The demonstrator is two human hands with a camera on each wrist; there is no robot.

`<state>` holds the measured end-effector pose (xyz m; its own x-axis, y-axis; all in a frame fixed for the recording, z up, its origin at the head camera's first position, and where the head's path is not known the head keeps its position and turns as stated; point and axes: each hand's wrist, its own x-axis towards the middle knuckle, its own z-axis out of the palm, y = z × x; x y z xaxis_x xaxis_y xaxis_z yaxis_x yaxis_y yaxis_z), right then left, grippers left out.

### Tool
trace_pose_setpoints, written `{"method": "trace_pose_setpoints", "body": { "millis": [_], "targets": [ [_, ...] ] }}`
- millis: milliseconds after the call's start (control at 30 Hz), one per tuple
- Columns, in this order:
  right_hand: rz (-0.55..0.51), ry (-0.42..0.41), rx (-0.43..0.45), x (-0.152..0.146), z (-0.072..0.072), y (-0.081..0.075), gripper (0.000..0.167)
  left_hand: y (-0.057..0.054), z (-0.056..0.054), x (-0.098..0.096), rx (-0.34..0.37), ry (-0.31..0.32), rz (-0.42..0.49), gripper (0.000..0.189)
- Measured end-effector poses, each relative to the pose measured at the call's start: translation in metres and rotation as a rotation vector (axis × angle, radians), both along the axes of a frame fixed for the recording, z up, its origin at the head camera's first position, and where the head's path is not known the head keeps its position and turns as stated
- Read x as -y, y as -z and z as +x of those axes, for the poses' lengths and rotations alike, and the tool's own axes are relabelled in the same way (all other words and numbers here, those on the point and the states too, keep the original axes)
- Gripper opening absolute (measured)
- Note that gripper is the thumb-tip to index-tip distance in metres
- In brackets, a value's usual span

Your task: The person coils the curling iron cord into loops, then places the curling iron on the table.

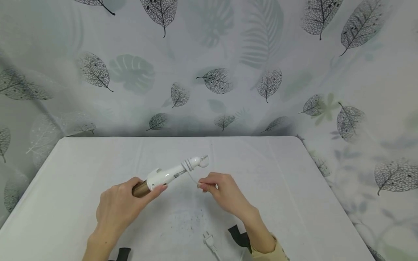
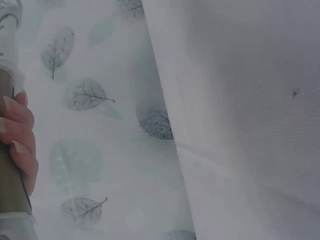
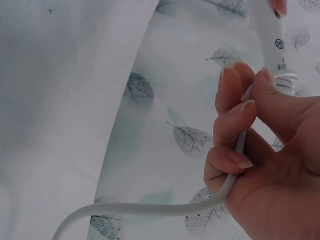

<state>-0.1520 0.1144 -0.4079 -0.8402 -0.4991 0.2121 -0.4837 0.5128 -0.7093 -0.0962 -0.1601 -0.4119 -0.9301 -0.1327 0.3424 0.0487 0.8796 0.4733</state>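
A curling iron with a white handle [image 1: 166, 175] and a gold-brown barrel [image 1: 141, 189] is held slantwise above the table. My left hand [image 1: 119, 203] grips it by the barrel; in the left wrist view its curled fingers [image 2: 20, 130] show against that barrel. Several turns of white cord [image 1: 187, 165] are wound round the far end of the handle. From those turns the cord runs to my right hand [image 1: 225, 190], which pinches it between thumb and fingers. The right wrist view shows the cord [image 3: 135, 209] passing through the curled fingers and hanging away in a bend.
A white two-pin plug [image 1: 208, 239] lies on the white tabletop [image 1: 98, 156] near the front edge. Black straps [image 1: 240, 237] show by the right wrist and, at the bottom, near the left [image 1: 123, 253]. Leaf-patterned cloth [image 1: 209, 54] hangs behind the table and along its sides.
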Motion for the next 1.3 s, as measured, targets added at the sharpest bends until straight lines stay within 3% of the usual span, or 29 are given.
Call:
{"method": "trace_pose_setpoints", "body": {
  "millis": [333,600,700,967,1300],
  "targets": [
    [0.059,-0.012,0.062,-0.001,-0.001,0.002,0.015,0.003,0.0,-0.001,-0.098,0.115,-0.015,0.043],
    [0.021,0.063,0.181,-0.001,-0.001,0.006,0.011,0.006,0.002,-0.003,-0.073,0.183,-0.012,0.04],
    [0.015,0.086,0.188,-0.003,-0.001,0.006,0.011,0.007,0.002,-0.003,-0.085,0.216,-0.014,0.039],
    [-0.026,0.0,-0.042,-0.009,-0.004,0.007,0.022,0.009,0.0,-0.002,-0.165,0.346,-0.033,0.037],
    [-0.046,-0.054,-0.117,-0.011,-0.01,0.008,0.009,0.006,0.001,0.0,-0.106,0.385,-0.037,0.036]
  ]
}}
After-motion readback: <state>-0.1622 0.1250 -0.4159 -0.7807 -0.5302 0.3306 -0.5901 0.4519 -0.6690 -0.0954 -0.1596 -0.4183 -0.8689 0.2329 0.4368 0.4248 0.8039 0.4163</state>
